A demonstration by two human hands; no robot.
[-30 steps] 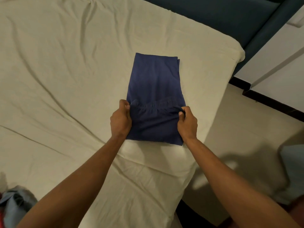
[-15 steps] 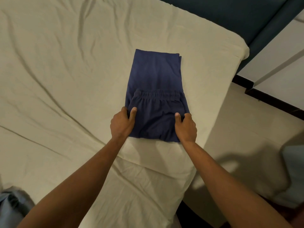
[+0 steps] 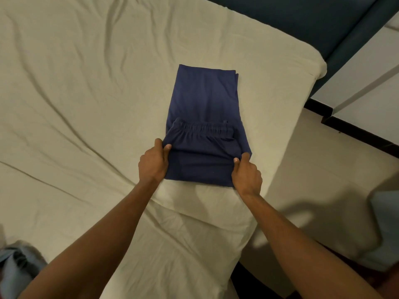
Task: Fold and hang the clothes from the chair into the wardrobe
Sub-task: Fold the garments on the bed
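nearest the camera, 2 bare forearms reach out over the bed (image 3: pixel 64 104). at the lower left edge lies a crumpled heap of pale blue cloth (image 3: pixel 15 264), too little of it in view to tell what garment it is; it may be another piece waiting its turn. the left hand (image 3: pixel 153 162) pinches the left edge of the navy shorts (image 3: pixel 205 100), thumb on top and fingers curled beneath the fold. the right hand (image 3: pixel 247 174) does the same at the right edge, thumb tip pressed on the cloth. both hands grip the doubled near part, where the elastic waistband (image 3: pixel 200 127) has been brought over the body of the garment.

the shorts lie flat near the right corner of the bed, already narrowed to a long rectangle, the far end square and layered. as a judgement, the folding of this 1 piece is well along, with perhaps 1 more fold to go. carrying it to the wardrobe is left, and neither chair nor wardrobe can be identified here.

the navy fabric looks soft and matte, a limp knit, gathered into fine puckers at the waistband. the bedsheet is cream, lightly crinkled, with long creases. beyond it runs a dark teal padded headboard (image 3: pixel 302 18), and to the right pale flat panels (image 3: pixel 367 83) with a black base.
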